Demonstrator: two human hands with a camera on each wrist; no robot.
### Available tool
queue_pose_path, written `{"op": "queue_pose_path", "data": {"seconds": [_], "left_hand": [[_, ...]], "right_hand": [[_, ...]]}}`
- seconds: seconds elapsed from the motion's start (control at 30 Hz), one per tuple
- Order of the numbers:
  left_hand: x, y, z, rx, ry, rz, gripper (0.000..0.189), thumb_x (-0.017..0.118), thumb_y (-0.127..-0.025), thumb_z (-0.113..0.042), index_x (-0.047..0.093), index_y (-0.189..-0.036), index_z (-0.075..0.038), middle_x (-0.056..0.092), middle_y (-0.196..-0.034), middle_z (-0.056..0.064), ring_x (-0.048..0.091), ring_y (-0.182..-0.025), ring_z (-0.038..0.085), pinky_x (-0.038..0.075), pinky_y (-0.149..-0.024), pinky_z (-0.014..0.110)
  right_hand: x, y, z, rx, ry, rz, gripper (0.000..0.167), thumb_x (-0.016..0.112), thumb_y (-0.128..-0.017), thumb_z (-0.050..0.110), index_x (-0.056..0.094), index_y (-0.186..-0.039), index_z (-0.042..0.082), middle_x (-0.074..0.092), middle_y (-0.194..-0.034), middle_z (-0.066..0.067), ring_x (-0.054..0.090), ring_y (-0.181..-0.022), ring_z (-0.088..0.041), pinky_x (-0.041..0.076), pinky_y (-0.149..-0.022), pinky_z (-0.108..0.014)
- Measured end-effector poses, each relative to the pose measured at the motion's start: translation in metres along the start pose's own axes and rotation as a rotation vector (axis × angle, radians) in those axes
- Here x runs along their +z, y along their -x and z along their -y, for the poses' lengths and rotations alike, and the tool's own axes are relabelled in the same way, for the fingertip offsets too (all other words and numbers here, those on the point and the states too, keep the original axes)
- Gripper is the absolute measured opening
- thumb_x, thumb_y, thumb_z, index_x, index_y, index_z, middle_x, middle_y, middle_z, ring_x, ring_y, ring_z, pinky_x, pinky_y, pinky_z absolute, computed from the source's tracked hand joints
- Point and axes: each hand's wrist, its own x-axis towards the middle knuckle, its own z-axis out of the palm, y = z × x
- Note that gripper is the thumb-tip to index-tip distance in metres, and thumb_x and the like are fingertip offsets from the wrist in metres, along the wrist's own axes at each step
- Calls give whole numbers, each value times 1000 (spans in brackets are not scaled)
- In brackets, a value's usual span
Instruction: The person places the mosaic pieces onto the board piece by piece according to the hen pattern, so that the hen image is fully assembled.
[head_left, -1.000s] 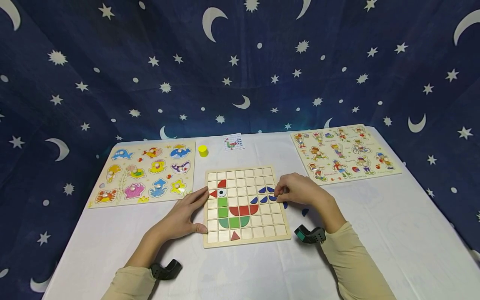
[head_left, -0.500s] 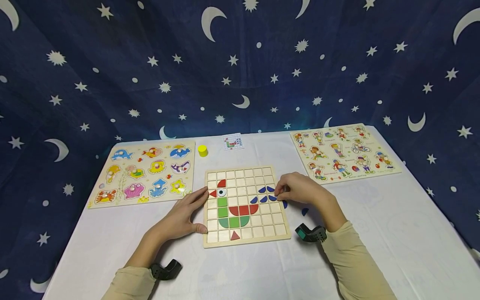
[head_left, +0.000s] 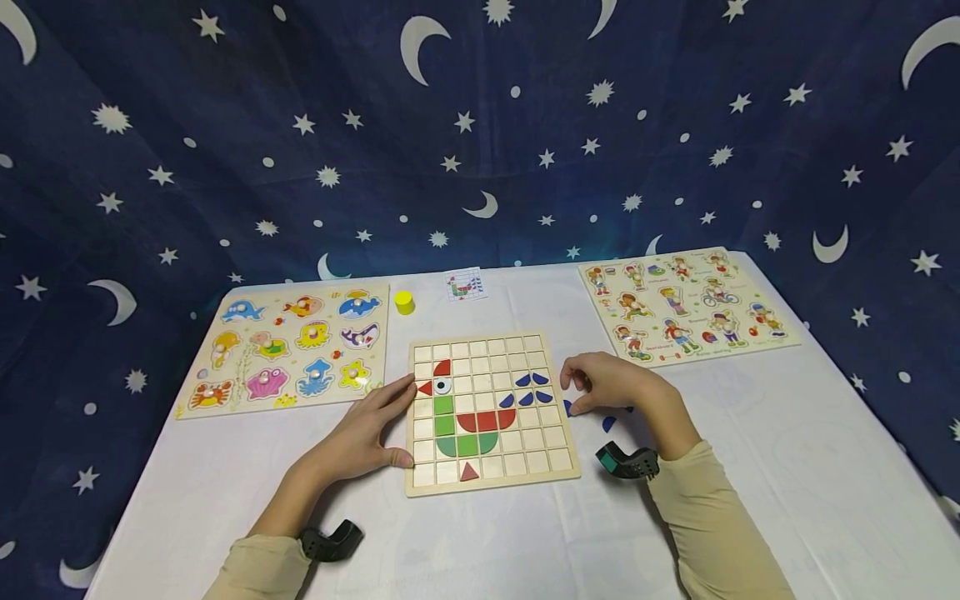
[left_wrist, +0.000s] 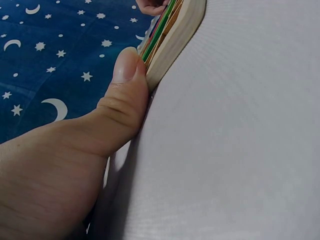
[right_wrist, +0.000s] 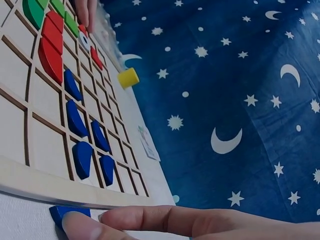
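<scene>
A wooden grid board (head_left: 517,475) lies on the table, bearing flat green, red and blue pieces and an eye piece (head_left: 442,385) in a bird shape. My left hand (head_left: 363,437) rests against the board's left edge, fingers and thumb extended; its thumb (left_wrist: 125,85) touches the rim in the left wrist view. At the board's right side is my right hand (head_left: 611,383). Its thumb touches a loose blue piece (right_wrist: 59,214) on the cloth, with the index fingertip a little apart. Several blue pieces (right_wrist: 82,159) sit in the grid cells.
Another loose blue piece (head_left: 609,424) lies below the right hand, and one more is mostly hidden. A sea-animal puzzle (head_left: 285,346) lies left, a sports puzzle (head_left: 688,307) right. Behind the board are a yellow cylinder (head_left: 404,302) and a pattern card (head_left: 465,285).
My right hand has left the blue piece at the board's right column and shifted right and down to the loose blue piece beside the board. The left hand has stayed in place.
</scene>
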Motion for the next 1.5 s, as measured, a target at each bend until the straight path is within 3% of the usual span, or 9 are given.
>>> {"op": "queue_pose_path", "data": {"seconds": [0.33,0.67,1.03,1.3,1.5], "left_hand": [[0,0,-1,22,-5,-24,109,71,-62,-66,32,-148,-11,21,-159,0,24,-144,30,27,-109,57],[0,1,0,9,-7,-6,110,70,-63,-67,30,-149,-13,19,-159,-2,22,-145,28,26,-111,55],[-1,0,2,13,-8,-2,110,69,-63,-68,29,-150,-13,19,-159,-2,22,-145,27,26,-111,54],[-1,0,1,14,-4,-1,110,69,-64,-67,29,-150,-13,19,-159,-2,22,-145,28,26,-111,56],[0,0,1,7,-2,1,110,70,-63,-67,29,-150,-13,19,-159,-2,21,-145,28,25,-111,55]], "right_hand": [[-2,2,-4,-19,-43,-13,22,76,-79,10,62,-96,10,52,-80,-4,45,-72,-14,38,-64,-26],[2,-2,-2,-53,-17,-17,17,79,-76,12,66,-86,13,52,-80,-1,46,-75,-14,39,-66,-26],[0,-3,-4,-47,-21,-20,19,79,-75,11,62,-84,13,55,-74,3,49,-70,-11,42,-64,-25],[-2,-1,-2,-55,-32,-44,12,75,-81,13,63,-81,17,57,-71,6,50,-66,-10,43,-61,-24],[0,-3,10,-143,-47,-97,9,71,-84,13,64,-82,18,58,-69,7,51,-61,-7,44,-56,-22]]}}
